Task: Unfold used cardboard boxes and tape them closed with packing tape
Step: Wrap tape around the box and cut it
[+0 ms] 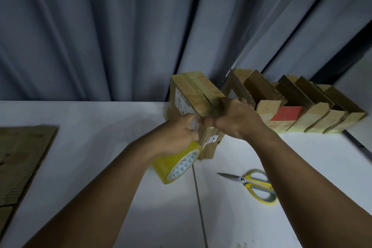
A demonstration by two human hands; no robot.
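Cardboard box [191, 94] at table's [100, 127] far edge, right hand [235, 119] gripping corner

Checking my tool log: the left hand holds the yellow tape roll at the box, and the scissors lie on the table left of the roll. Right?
Not quite. The head view shows the scissors lying on the table to the right of the tape roll, not the left. The rest stands: the left hand holds the roll at the box.
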